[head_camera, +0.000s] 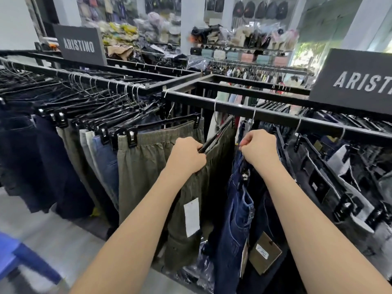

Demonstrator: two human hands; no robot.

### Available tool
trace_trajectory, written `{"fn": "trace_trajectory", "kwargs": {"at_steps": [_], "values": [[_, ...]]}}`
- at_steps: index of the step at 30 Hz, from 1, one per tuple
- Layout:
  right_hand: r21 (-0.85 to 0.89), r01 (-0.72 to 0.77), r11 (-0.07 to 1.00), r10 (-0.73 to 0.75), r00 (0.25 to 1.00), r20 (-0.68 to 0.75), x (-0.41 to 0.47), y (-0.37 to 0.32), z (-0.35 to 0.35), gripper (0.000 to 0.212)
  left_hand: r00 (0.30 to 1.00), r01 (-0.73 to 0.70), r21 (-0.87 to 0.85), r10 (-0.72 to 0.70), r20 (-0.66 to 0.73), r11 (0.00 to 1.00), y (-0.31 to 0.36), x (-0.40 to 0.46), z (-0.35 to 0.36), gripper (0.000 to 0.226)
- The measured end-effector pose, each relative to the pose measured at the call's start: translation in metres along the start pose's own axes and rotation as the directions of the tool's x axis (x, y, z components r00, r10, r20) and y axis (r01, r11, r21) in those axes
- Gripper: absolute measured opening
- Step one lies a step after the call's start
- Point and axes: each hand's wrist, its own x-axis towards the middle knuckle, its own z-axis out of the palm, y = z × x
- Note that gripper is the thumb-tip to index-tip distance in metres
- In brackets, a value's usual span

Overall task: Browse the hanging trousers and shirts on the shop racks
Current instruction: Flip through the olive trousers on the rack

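Trousers hang in a dense row from black clip hangers on a black metal rack (233,112) that crosses the middle of the view from 9 o'clock to 3 o'clock. At the centre, an olive-green pair of trousers (148,166) with an elastic waist hangs facing the viewer, a white tag (192,217) dangling against its leg. The left hand (186,155) has its fingers curled around the black hanger bar (214,139) of a second olive pair just to the right of the first, and that bar tilts up toward 1 o'clock. The right hand (259,148), a little toward 3 o'clock from the left, pinches the top of a pair of dark blue jeans (237,209), which hang down toward 6 o'clock with a brown card tag (265,253) beside them. The two hands are near each other but not touching. Toward 9 o'clock hang navy, grey and pale blue trousers; toward 3 o'clock, grey and black ones. Two dark signs reading "ARISTINO" stand on the racks, one sign (79,45) at 10 o'clock and another sign (358,81) at 2 o'clock, cut off by the edge. At 12 o'clock, far back, shelves hold blurred bags and folded goods
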Motion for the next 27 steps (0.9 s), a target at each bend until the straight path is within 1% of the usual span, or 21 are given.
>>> {"fn": "trace_trajectory", "kwargs": {"at_steps": [2,3,5,6,7,8,9,10,11,12,13,14,16,17,18,19,21,22,24,25,27], "values": [[-0.047,-0.007,0.999,0.007,1.000,0.008,-0.001,-0.003,-0.002,0.032,0.999,0.020,0.008,-0.020,0.037,1.000,-0.003,0.008,0.001,0.031],[-0.084,-0.010,0.996,0.011,1.000,0.010,-0.002,-0.005,-0.002,0.027,0.997,0.000,0.024,-0.002,0.074,1.000,-0.006,0.012,-0.003,0.033],[-0.140,0.002,0.990,-0.005,1.000,-0.026,-0.006,-0.014,-0.003,0.014,0.976,-0.089,0.031,0.081,0.205,0.996,-0.015,0.019,-0.016,0.046],[-0.137,0.026,0.990,-0.034,0.998,-0.053,-0.008,-0.022,-0.001,0.012,0.953,-0.133,0.006,0.126,0.274,0.991,-0.019,0.022,-0.026,0.049],[-0.106,0.067,0.992,-0.076,0.994,-0.082,-0.011,-0.033,0.002,0.009,0.932,-0.162,-0.034,0.164,0.322,0.986,-0.025,0.025,-0.036,0.049],[-0.049,0.116,0.992,-0.120,0.988,-0.099,-0.016,-0.048,0.005,0.005,0.928,-0.177,-0.081,0.193,0.318,0.981,-0.031,0.028,-0.046,0.046],[0.006,0.158,0.987,-0.156,0.983,-0.097,-0.020,-0.063,0.011,0.014,0.945,-0.188,-0.123,0.213,0.249,0.975,-0.039,0.032,-0.057,0.041],[0.042,0.195,0.980,-0.192,0.979,-0.071,-0.025,-0.079,0.017,0.023,0.968,-0.203,-0.151,0.221,0.121,0.968,-0.050,0.039,-0.067,0.033],[0.044,0.220,0.975,-0.218,0.975,-0.034,-0.028,-0.093,0.024,0.030,0.975,-0.222,-0.147,0.220,-0.026,0.964,-0.062,0.046,-0.076,0.026],[0.012,0.233,0.972,-0.233,0.973,-0.001,-0.032,-0.105,0.033,0.033,0.965,-0.239,-0.116,0.222,-0.141,0.964,-0.077,0.054,-0.085,0.022],[-0.029,0.232,0.972,-0.232,0.972,0.025,-0.034,-0.111,0.039,0.034,0.957,-0.237,-0.066,0.221,-0.186,0.969,-0.089,0.061,-0.091,0.022],[-0.064,0.203,0.977,-0.201,0.979,0.042,-0.034,-0.113,0.046,0.033,0.965,-0.213,0.001,0.211,-0.154,0.977,-0.101,0.067,-0.096,0.025],[-0.158,0.095,0.983,-0.092,0.995,0.026,-0.035,-0.111,0.057,0.026,0.989,-0.149,0.132,0.145,0.033,0.980,-0.121,0.075,-0.099,0.033],[-0.211,0.033,0.977,-0.034,0.999,0.003,-0.034,-0.109,0.060,0.024,0.986,-0.132,0.138,0.116,0.120,0.982,-0.128,0.077,-0.099,0.035],[-0.253,-0.023,0.967,0.017,0.999,-0.028,-0.033,-0.107,0.062,0.025,0.978,-0.127,0.097,0.109,0.180,0.987,-0.133,0.077,-0.098,0.035],[-0.274,-0.072,0.959,0.059,0.997,-0.056,-0.032,-0.106,0.063,0.029,0.970,-0.130,0.023,0.123,0.208,0.991,-0.137,0.078,-0.098,0.034],[-0.253,-0.148,0.956,0.131,0.988,-0.083,-0.031,-0.109,0.064,0.043,0.962,-0.116,-0.168,0.153,0.226,0.979,-0.141,0.079,-0.097,0.031],[-0.230,-0.175,0.957,0.161,0.984,-0.081,-0.030,-0.113,0.065,0.047,0.958,-0.065,-0.288,0.141,0.250,0.955,-0.142,0.078,-0.095,0.029],[-0.175,-0.188,0.966,0.177,0.981,-0.078,-0.030,-0.126,0.068,0.050,0.930,0.100,-0.520,0.106,0.352,0.848,-0.139,0.073,-0.092,0.027],[-0.142,-0.168,0.975,0.160,0.985,-0.068,-0.029,-0.133,0.071,0.053,0.912,0.150,-0.588,0.118,0.392,0.795,-0.138,0.071,-0.090,0.028],[-0.092,-0.106,0.990,0.108,0.994,0.010,-0.026,-0.151,0.077,0.057,0.891,0.174,-0.651,0.164,0.424,0.739,-0.135,0.069,-0.085,0.029]]}}
